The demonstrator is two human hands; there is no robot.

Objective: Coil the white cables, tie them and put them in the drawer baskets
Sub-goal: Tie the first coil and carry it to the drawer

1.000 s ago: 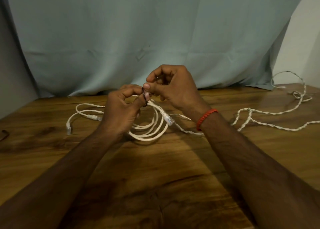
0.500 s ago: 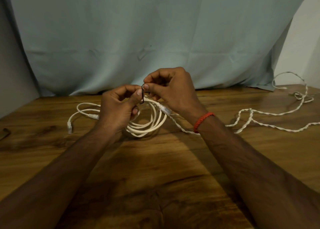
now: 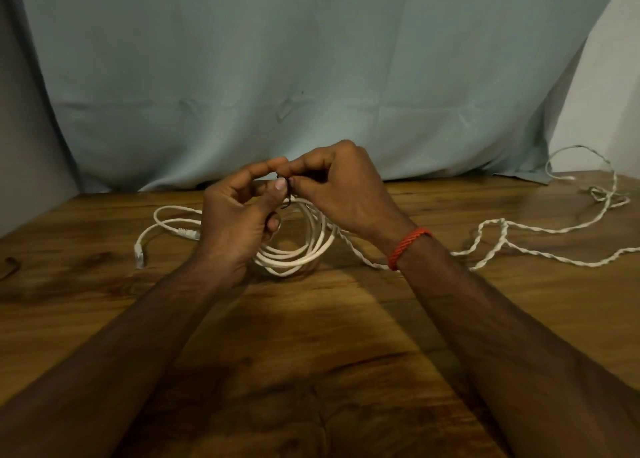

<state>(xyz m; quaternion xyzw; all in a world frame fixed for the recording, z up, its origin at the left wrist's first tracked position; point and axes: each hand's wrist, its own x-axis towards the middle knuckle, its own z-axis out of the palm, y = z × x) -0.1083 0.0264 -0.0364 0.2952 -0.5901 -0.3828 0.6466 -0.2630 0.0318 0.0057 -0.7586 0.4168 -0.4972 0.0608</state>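
Your left hand [image 3: 235, 222] and right hand [image 3: 343, 194] have drawn closer, both pinching the dark tie [image 3: 286, 197]; a slip could spring the white cable coil [image 3: 294, 256].

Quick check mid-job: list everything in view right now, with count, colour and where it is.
coiled cable: one, white, table centre under the hands, plug ends trailing left
dark tie: one, dark, thin, between the two hands above the coil
twisted cable: one, white, loose, on the table's right side, running to the far right corner
small dark item: one, dark, at the table's left edge, too cut off to identify
table: one, brown wood, fills the lower view
cloth: one, pale blue-green, hanging behind the table
wall: one, white, far right
wrist band: one, red, on the right wrist
left hand: one, pinches the dark tie
right hand: one, pinches the dark tie
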